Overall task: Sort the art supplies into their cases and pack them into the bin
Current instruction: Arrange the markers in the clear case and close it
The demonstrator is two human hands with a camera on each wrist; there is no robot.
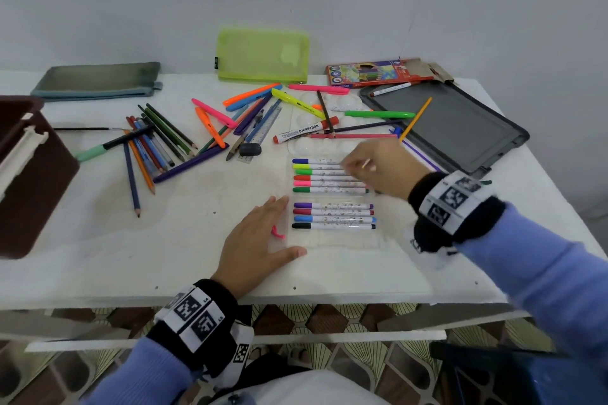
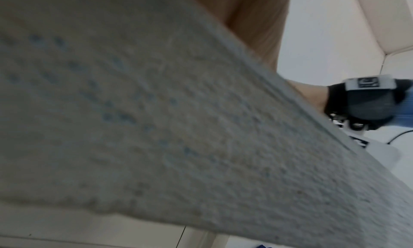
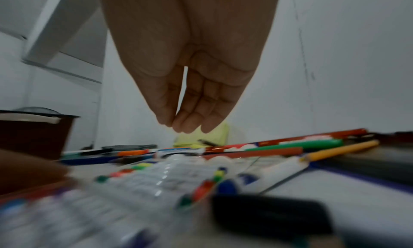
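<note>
A clear plastic marker case (image 1: 332, 240) lies open near the table's front edge, with several capped markers (image 1: 332, 189) in two rows inside it. My left hand (image 1: 260, 240) lies flat on the table, fingers straight, touching the case's left edge beside a small pink clasp (image 1: 278, 232). My right hand (image 1: 365, 164) hovers over the right end of the upper marker row. In the right wrist view its fingers (image 3: 192, 114) are straight and together, thumb against them, nothing visibly held. The brown bin (image 1: 33, 174) stands at the far left.
Loose coloured pencils (image 1: 154, 141), highlighters (image 1: 250, 99), a whiteboard marker (image 1: 306, 130), a ruler (image 1: 263, 128) and an eraser (image 1: 250, 149) are scattered mid-table. At the back lie a grey pouch (image 1: 98, 80), a lime mesh pouch (image 1: 263, 56), a pencil box (image 1: 378, 72) and a dark slate (image 1: 454, 128).
</note>
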